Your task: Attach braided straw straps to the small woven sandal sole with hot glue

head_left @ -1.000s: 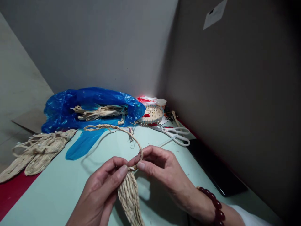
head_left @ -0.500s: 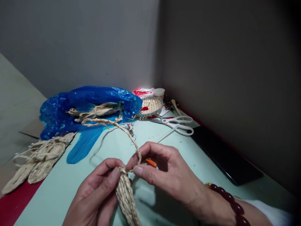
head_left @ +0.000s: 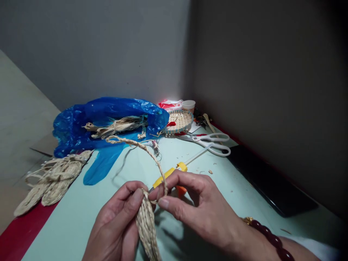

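Observation:
My left hand (head_left: 116, 221) pinches the upper end of a woven straw piece (head_left: 148, 228), its thumb on top. This piece hangs below my fingers, made of coiled braid. My right hand (head_left: 195, 206) is closed on the straw braid (head_left: 152, 152) where it meets that end. From there the braid's loose length arches up and away to the left. Just behind my fingers is a yellow hot glue gun (head_left: 164, 177) with an orange trigger and a glue stick poking out. My right hand partly hides it.
A blue plastic bag (head_left: 73, 119) with a straw bundle (head_left: 119, 126) lies at the back. Finished-looking straw soles (head_left: 57, 181) lie left. White-handled scissors (head_left: 214, 139), a shallow basket (head_left: 181, 121), a cup (head_left: 188, 105) and a black flat slab (head_left: 269, 181) stand right and behind.
The scene has shifted right in view. The yellow body of the glue gun, largely hidden before, now shows behind my fingers. Both hands keep nearly the same hold on the straw.

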The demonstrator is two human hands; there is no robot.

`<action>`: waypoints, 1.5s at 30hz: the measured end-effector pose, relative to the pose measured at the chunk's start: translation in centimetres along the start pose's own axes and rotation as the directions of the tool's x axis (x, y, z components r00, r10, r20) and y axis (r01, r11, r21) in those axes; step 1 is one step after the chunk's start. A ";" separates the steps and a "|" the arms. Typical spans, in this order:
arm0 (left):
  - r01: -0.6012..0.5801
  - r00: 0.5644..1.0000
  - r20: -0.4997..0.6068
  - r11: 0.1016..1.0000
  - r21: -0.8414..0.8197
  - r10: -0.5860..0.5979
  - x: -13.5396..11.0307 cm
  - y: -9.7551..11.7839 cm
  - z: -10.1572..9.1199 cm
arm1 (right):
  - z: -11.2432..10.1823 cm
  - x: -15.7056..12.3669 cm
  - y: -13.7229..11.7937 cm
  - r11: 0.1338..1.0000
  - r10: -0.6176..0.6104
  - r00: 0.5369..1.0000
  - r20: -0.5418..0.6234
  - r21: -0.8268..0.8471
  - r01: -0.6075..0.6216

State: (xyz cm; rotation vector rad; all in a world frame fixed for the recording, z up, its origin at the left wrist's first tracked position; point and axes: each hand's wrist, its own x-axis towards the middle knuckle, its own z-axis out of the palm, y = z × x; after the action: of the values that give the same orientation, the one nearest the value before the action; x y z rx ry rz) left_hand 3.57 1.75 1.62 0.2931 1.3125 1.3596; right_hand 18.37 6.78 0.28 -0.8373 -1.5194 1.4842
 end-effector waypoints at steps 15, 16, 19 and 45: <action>-0.191 0.976 0.122 0.979 0.067 0.182 1.7 -1.2 -1.3 | 0.9 -0.4 2.0 0.990 -0.077 0.997 0.004 -0.115 0.077; -0.194 0.974 0.132 0.979 0.064 0.185 1.7 -1.3 -1.3 | 0.9 -0.4 2.2 0.990 -0.083 0.997 0.002 -0.112 0.083; -0.179 0.973 0.153 0.983 0.044 0.171 1.8 -1.4 -1.3 | 1.0 -0.2 2.4 0.994 -0.066 0.998 0.006 -0.092 0.066; -0.448 0.893 0.127 0.879 0.162 0.432 4.3 0.2 -2.0 | -0.7 0.9 0.4 0.981 0.138 0.990 -0.004 0.138 -0.136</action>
State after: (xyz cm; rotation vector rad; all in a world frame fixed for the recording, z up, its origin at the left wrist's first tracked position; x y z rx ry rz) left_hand 0.58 4.32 -1.01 0.8153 1.3519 1.5787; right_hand 18.56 7.96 -0.10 -0.8823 -1.3553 1.6599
